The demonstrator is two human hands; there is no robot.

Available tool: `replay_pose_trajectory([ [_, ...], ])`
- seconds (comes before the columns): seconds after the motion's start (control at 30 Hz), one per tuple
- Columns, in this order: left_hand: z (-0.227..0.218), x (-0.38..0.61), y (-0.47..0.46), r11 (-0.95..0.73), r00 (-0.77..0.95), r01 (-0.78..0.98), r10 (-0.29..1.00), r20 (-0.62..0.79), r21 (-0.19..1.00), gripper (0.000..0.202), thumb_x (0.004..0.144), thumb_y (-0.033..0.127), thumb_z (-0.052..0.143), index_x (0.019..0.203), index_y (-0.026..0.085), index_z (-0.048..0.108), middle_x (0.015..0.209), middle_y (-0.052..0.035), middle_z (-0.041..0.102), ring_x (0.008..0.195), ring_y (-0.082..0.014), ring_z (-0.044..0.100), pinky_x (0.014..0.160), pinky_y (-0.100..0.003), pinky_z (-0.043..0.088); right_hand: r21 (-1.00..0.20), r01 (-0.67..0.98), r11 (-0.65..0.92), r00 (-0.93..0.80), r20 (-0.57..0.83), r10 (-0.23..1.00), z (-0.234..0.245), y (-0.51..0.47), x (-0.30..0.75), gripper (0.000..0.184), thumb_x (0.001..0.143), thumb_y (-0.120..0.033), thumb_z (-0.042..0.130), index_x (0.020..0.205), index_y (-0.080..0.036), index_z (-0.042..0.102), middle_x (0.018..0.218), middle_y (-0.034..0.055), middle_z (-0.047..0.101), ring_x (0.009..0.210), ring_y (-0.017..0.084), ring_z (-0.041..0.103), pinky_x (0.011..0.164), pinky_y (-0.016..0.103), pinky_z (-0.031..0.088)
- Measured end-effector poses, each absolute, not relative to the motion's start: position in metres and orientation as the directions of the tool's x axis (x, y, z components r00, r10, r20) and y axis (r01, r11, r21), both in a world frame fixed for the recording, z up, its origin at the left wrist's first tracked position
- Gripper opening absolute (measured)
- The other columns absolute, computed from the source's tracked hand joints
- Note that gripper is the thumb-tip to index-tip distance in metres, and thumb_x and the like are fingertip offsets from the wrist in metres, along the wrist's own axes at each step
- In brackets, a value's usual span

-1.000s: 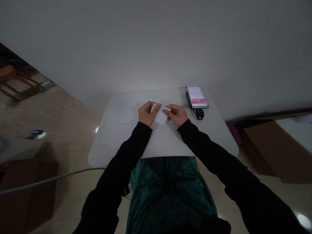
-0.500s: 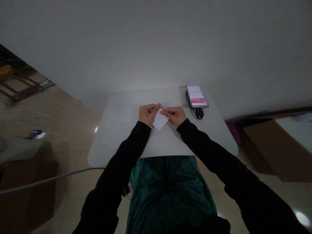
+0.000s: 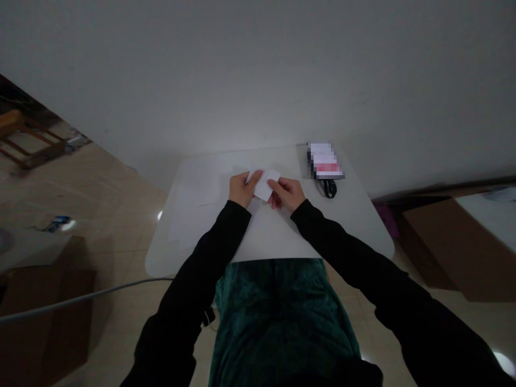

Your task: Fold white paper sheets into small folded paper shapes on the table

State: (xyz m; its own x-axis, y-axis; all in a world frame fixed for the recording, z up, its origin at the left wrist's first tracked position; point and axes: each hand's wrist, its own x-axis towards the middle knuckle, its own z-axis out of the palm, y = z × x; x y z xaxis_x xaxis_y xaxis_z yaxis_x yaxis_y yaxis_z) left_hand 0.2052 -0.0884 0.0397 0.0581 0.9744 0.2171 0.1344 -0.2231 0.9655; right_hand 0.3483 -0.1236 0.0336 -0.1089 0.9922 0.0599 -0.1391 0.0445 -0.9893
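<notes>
White sheets (image 3: 193, 188) lie flat on the table (image 3: 355, 231), left of the grip. Then comes the left hand (image 3: 241, 190), closed on the left part of a small white paper (image 3: 263, 190) (whether that touches the tabletop, I cannot tell). The right hand (image 3: 291, 193) pinches its right side, thumb on top. Farther right of the grip lies a dark-edged object (image 3: 325, 160) with a pixelated top, a black loop (image 3: 330, 188) at its near end.

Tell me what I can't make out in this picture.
Head view: underside of the paper, covered by its upper side, left hand and right hand.
Head view: details on the device, masked by pixelation.
Head view: rest of the stool, cut off by the left edge.
</notes>
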Motion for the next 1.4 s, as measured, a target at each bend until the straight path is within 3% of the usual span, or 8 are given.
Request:
replay_pose_trajectory([
  [0.13, 0.046, 0.202, -0.086, -0.246, 0.108, 0.118, 0.966, 0.234, 0.962, 0.042, 0.064, 0.055, 0.078, 0.06, 0.015, 0.064, 0.05, 0.0026, 0.052, 0.044, -0.0078, 0.043, 0.038, -0.021, 0.031, -0.986, -0.097, 0.136, -0.075, 0.143, 0.987, 0.035, -0.12, 0.356, 0.062, 0.07, -0.074, 0.063, 0.048, -0.019, 0.044, 0.037, -0.0074, 0.036, 0.032, 0.003, 0.028, 0.034, 0.021, 0.019],
  [0.23, 0.047, 0.2, -0.081, -0.274, 0.018, 0.122, 0.961, 0.274, 0.954, 0.04, 0.062, 0.053, 0.08, 0.059, 0.016, 0.065, 0.052, 0.0016, 0.056, 0.045, -0.0082, 0.044, 0.04, -0.022, 0.032, -0.995, -0.062, 0.084, -0.177, 0.094, 0.98, 0.035, -0.12, 0.36, 0.066, 0.07, -0.077, 0.06, 0.045, -0.021, 0.038, 0.035, -0.0078, 0.031, 0.033, 0.003, 0.024, 0.037, 0.024, 0.015],
  [0.33, 0.045, 0.196, -0.075, -0.295, -0.076, 0.121, 0.949, 0.305, 0.948, 0.044, 0.066, 0.058, 0.074, 0.057, 0.017, 0.063, 0.051, 0.0007, 0.057, 0.045, -0.0083, 0.044, 0.041, -0.023, 0.031, -0.996, 0.059, 0.066, -0.335, 0.042, 0.941, 0.037, -0.124, 0.358, 0.067, 0.069, -0.079, 0.059, 0.043, -0.021, 0.04, 0.035, -0.0072, 0.032, 0.035, 0.004, 0.025, 0.039, 0.024, 0.016],
  [0.47, 0.043, 0.19, -0.071, -0.29, 0.006, 0.167, 0.956, 0.293, 0.942, 0.044, 0.072, 0.059, 0.069, 0.06, 0.016, 0.066, 0.049, 0.0012, 0.055, 0.043, -0.0082, 0.041, 0.041, -0.023, 0.027, -0.976, 0.192, 0.104, -0.489, -0.003, 0.873, 0.04, -0.129, 0.355, 0.069, 0.069, -0.082, 0.054, 0.042, -0.02, 0.042, 0.035, -0.0063, 0.034, 0.038, 0.005, 0.027, 0.042, 0.025, 0.018],
  [0.67, 0.051, 0.191, -0.082, -0.414, 0.166, 0.295, 0.91, 0.381, 0.861, 0.038, 0.075, 0.047, 0.07, 0.053, 0.016, 0.064, 0.05, 0.0014, 0.054, 0.049, -0.0092, 0.045, 0.048, -0.024, 0.034, -0.975, 0.205, 0.081, -0.487, -0.03, 0.873, 0.039, -0.126, 0.356, 0.068, 0.067, -0.083, 0.054, 0.043, -0.02, 0.043, 0.035, -0.0069, 0.033, 0.038, 0.005, 0.028, 0.043, 0.025, 0.019],
  [1.03, 0.05, 0.192, -0.084, -0.32, 0.321, 0.218, 0.916, 0.242, 0.922, 0.034, 0.071, 0.046, 0.074, 0.054, 0.016, 0.068, 0.049, 0.0, 0.059, 0.047, -0.01, 0.05, 0.046, -0.024, 0.035, -0.992, 0.086, 0.087, -0.458, 0.038, 0.888, 0.042, -0.132, 0.353, 0.061, 0.069, -0.076, 0.061, 0.052, -0.018, 0.051, 0.039, -0.0084, 0.034, 0.039, 0.005, 0.028, 0.041, 0.024, 0.016],
  [1.2, 0.053, 0.184, -0.08, -0.302, 0.425, 0.175, 0.882, 0.205, 0.937, 0.027, 0.068, 0.042, 0.078, 0.078, 0.016, 0.077, 0.077, -0.0078, 0.075, 0.065, -0.0157, 0.066, 0.059, -0.027, 0.05, -0.979, 0.145, 0.141, -0.51, 0.048, 0.859, 0.034, -0.126, 0.355, 0.062, 0.07, -0.074, 0.06, 0.05, -0.018, 0.044, 0.045, -0.0082, 0.032, 0.045, 0.005, 0.026, 0.046, 0.024, 0.017],
  [1.4, 0.057, 0.178, -0.082, -0.283, 0.499, 0.201, 0.853, 0.151, 0.938, 0.022, 0.064, 0.036, 0.081, 0.071, 0.016, 0.075, 0.071, -0.0064, 0.073, 0.059, -0.0131, 0.064, 0.057, -0.025, 0.049, -0.968, 0.194, 0.159, -0.521, 0.036, 0.853, 0.029, -0.123, 0.356, 0.06, 0.071, -0.072, 0.061, 0.05, -0.018, 0.046, 0.048, -0.0074, 0.032, 0.049, 0.006, 0.028, 0.049, 0.024, 0.019],
])
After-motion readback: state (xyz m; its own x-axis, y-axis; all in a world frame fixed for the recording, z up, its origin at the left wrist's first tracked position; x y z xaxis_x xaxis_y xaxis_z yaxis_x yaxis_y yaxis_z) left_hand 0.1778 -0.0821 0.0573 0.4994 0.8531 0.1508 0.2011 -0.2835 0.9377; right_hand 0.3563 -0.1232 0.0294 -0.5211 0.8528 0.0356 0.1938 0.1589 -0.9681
